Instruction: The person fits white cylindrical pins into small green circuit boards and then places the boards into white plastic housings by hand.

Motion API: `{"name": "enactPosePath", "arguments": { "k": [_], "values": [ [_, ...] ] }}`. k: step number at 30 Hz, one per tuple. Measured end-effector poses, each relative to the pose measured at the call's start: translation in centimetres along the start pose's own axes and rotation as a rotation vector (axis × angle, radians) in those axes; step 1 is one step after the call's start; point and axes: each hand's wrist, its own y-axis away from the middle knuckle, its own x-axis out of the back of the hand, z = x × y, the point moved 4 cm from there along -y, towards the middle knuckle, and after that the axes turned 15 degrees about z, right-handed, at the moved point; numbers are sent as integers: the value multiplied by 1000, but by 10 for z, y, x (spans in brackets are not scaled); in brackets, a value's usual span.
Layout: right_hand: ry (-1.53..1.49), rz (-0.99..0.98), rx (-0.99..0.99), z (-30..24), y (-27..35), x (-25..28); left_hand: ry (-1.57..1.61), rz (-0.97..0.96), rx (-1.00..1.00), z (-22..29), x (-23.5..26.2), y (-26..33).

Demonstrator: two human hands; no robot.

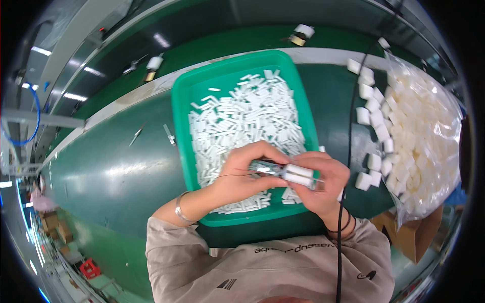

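Both hands meet over the near part of a green tray [183,151], working on one small assembly. My left hand [241,169] is closed round its silvery, dark-green part [265,168], and a thin reddish wire trails left across the hand. My right hand [323,177] pinches the white block [299,174] at the other end, its fingers above and below it. A thin pale pin sticks out of the block toward the right palm. The two parts touch or join; the exact seam is hard to make out. Many short white strips [242,113] fill the tray below the hands.
On the right, a clear plastic bag [424,136] spills white blocks [374,118] onto the green table [116,161]. A black cable [350,121] hangs down at right. Beyond the pale ledge lie similar assemblies [302,35]. A cardboard box [415,235] stands at lower right.
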Motion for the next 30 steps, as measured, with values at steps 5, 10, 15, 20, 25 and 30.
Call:
{"name": "enactPosePath", "arguments": {
  "k": [5, 10, 15, 20, 25, 30],
  "values": [
    [276, -19, -33, 9, 13, -9, -95, 188, 172, 8, 40, -20],
    [564, -238, 50, 9, 4, -20, -155, 929, 170, -32, 218, -63],
    [540, -278, 39, 10, 6, -28, 99, 1349, 69, -56, 457, -31],
    [607, -322, 15, 24, 4, -23, -211, 1737, 146, -64, 440, -52],
    [528, -541, 89, 14, 8, -36, -1730, 1067, -304, -51, 421, -95],
    [462, -794, 80, 14, 19, -44, -2036, 507, -385, -73, 354, -147]
  ]
}}
